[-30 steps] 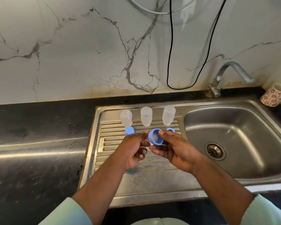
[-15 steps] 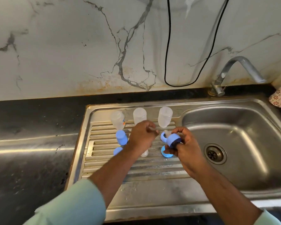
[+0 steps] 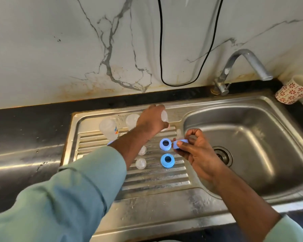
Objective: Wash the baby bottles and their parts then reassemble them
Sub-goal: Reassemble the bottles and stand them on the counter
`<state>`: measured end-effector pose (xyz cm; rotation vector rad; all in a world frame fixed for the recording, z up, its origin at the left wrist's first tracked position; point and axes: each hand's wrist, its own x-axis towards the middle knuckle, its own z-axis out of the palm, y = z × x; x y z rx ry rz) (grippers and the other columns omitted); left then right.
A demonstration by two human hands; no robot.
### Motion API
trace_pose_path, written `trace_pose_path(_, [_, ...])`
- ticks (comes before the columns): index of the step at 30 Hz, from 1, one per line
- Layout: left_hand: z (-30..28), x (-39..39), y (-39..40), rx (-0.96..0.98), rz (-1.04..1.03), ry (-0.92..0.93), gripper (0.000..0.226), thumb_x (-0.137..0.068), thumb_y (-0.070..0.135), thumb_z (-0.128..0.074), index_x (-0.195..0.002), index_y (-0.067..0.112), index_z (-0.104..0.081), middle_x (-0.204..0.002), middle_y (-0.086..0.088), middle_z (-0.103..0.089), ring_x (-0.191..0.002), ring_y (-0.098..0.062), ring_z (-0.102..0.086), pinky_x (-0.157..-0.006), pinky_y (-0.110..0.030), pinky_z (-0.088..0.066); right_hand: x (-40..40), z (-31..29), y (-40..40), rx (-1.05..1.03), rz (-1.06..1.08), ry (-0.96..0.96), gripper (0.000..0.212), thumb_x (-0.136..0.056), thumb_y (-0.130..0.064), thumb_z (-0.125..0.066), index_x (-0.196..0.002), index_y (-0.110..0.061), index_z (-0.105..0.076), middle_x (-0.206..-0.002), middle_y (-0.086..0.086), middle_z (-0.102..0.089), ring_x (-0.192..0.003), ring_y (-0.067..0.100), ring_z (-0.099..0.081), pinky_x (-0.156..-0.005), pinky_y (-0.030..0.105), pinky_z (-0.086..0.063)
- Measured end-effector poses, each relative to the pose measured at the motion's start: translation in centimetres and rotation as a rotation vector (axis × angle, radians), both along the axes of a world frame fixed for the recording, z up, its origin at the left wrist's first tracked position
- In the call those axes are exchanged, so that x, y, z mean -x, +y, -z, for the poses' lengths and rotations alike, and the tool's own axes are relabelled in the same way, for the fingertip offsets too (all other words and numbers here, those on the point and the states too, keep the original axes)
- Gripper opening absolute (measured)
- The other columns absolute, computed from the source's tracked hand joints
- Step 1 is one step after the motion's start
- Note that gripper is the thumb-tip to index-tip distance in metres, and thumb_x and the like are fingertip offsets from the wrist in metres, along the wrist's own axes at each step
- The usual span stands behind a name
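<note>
Head view, looking down on a steel sink unit [image 3: 164,203] set in a dark counter [image 3: 24,130]. Left hand [image 3: 151,122] reaches to the back edge of the ribbed drainboard [image 3: 156,179], fingers curled round the rightmost clear bottle [image 3: 164,116]; bottle mostly hidden by the hand. Two more clear bottles along that back edge: middle bottle [image 3: 131,120] just left of the hand, left bottle [image 3: 108,129] nearer the drainboard's back left corner, small coloured print on its side. Right hand [image 3: 198,152] hovers over the drainboard's right edge by the basin [image 3: 252,145], thumb and fingers pinching a blue collar ring [image 3: 180,144] with a clear teat [image 3: 179,133] sticking up from it. Two loose blue rings lie flat mid-drainboard: upper ring [image 3: 165,144] just beside the held ring, lower ring [image 3: 167,160] nearer the front. Two clear teats sit left of them: near teat [image 3: 140,163] and a second teat [image 3: 143,150] partly behind the left forearm. Blue piece [image 3: 110,142] peeks out at the left sleeve, too hidden to identify. Tap [image 3: 243,67] at the back right of the sink, drain [image 3: 223,155] in the basin floor. Flowered mug [image 3: 290,92] on the counter's far right back corner. Black cable [image 3: 161,49] hangs down the marble wall.
</note>
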<state>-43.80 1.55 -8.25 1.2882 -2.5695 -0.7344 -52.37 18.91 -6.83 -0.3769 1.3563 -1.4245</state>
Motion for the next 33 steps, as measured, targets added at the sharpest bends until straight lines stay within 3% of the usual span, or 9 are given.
trace_pose_path(3, [-2.6,-3.3,1.5,-0.092,-0.166,0.305,0.049,-0.074,0.041,-0.083,-0.114,0.023,-0.061,-0.106,0.007,-0.062,-0.097,-0.011,-0.057,-0.072,-0.022,-0.044,0.0,-0.5,0.2,0.01,-0.011,0.157,0.052,-0.078,0.011,-0.069,-0.116,-0.021,-0.054,-0.114,0.017,-0.065,-0.105,0.028,-0.065,-0.089,0.034,-0.055])
trace_pose_path(5, [-4.6,-6.4,3.4,-0.22,-0.315,0.526,0.045,-0.072,0.041,-0.085,-0.107,0.024,-0.063,-0.1,0.011,-0.064,-0.09,-0.004,-0.06,-0.064,-0.014,-0.045,-0.3,-1.5,0.7,0.052,0.025,0.277,0.045,-0.075,0.01,-0.072,-0.107,-0.021,-0.064,-0.103,0.004,-0.071,-0.099,0.021,-0.067,-0.077,0.023,-0.055])
trace_pose_path(8, [-6.3,-11.2,6.6,-0.575,-0.442,0.893,0.053,-0.065,0.028,-0.088,-0.109,0.02,-0.06,-0.109,-0.005,-0.068,-0.091,-0.018,-0.068,-0.06,-0.023,-0.052,-1.0,-3.4,1.8,0.241,0.143,0.487,0.039,-0.076,0.007,-0.075,-0.098,-0.023,-0.062,-0.101,-0.006,-0.07,-0.093,0.009,-0.067,-0.072,0.016,-0.054])
trace_pose_path(10, [-6.4,-14.0,8.7,-0.536,-0.395,0.853,0.063,-0.064,0.015,-0.09,-0.113,0.026,-0.051,-0.109,-0.001,-0.065,-0.093,-0.017,-0.067,-0.061,-0.02,-0.054,-1.4,-4.0,2.0,0.285,0.084,0.705,0.041,-0.078,0.0,-0.077,-0.099,-0.031,-0.059,-0.107,-0.011,-0.065,-0.095,0.005,-0.065,-0.072,0.012,-0.051])
trace_pose_path(13, [-5.0,-16.5,10.9,-0.451,-0.324,0.697,0.077,-0.067,0.011,-0.09,-0.121,0.039,-0.042,-0.113,0.006,-0.057,-0.102,-0.015,-0.061,-0.071,-0.018,-0.053,-2.1,-3.5,1.6,-0.011,-0.303,1.022,0.034,-0.072,-0.016,-0.084,-0.093,-0.031,-0.062,-0.091,-0.014,-0.063,-0.084,0.011,-0.061,-0.064,0.007,-0.045])
trace_pose_path(19, [-4.0,-19.4,12.8,-0.306,-0.225,0.59,0.071,-0.068,0.021,-0.09,-0.111,0.059,-0.047,-0.116,0.017,-0.052,-0.108,-0.007,-0.053,-0.088,-0.024,-0.047,-5.8,-8.5,2.9,0.323,-0.196,0.627,0.044,-0.07,0.004,-0.081,-0.105,-0.016,-0.065,-0.111,0.002,-0.07,-0.099,0.017,-0.069,-0.086,0.033,-0.058])
trace_pose_path(22, [-4.4,-20.6,13.6,-0.138,-0.129,0.554,0.073,-0.065,0.021,-0.09,-0.111,0.057,-0.046,-0.114,0.025,-0.048,-0.108,0.003,-0.049,-0.083,-0.012,-0.043,-8.1,-10.3,3.6,0.366,-0.349,0.749,0.045,-0.07,0.0,-0.082,-0.107,-0.021,-0.066,-0.112,-0.001,-0.071,-0.102,0.016,-0.068,-0.088,0.04,-0.058])
trace_pose_path(26, [-4.5,-21.6,14.3,-0.09,-0.04,0.515,0.074,-0.069,0.023,-0.089,-0.114,0.056,-0.04,-0.112,0.039,-0.049,-0.106,0.018,-0.048,-0.078,0.005,-0.037,-9.6,-10.9,4.7,0.402,-0.471,0.869,0.05,-0.071,-0.002,-0.081,-0.11,-0.028,-0.064,-0.119,-0.009,-0.067,-0.109,0.009,-0.064,-0.092,0.027,-0.054])
trace_pose_path(33, [-4.7,-22.7,16.0,-0.214,0.073,0.545,0.073,-0.068,0.027,-0.09,-0.124,0.049,-0.05,-0.115,0.029,-0.061,-0.107,0.009,-0.055,-0.084,-0.009,-0.046,-10.4,-11.0,6.3,0.372,-0.615,1.011,0.052,-0.072,-0.001,-0.082,-0.117,-0.02,-0.065,-0.119,-0.007,-0.066,-0.111,0.007,-0.063,-0.093,0.02,-0.052])
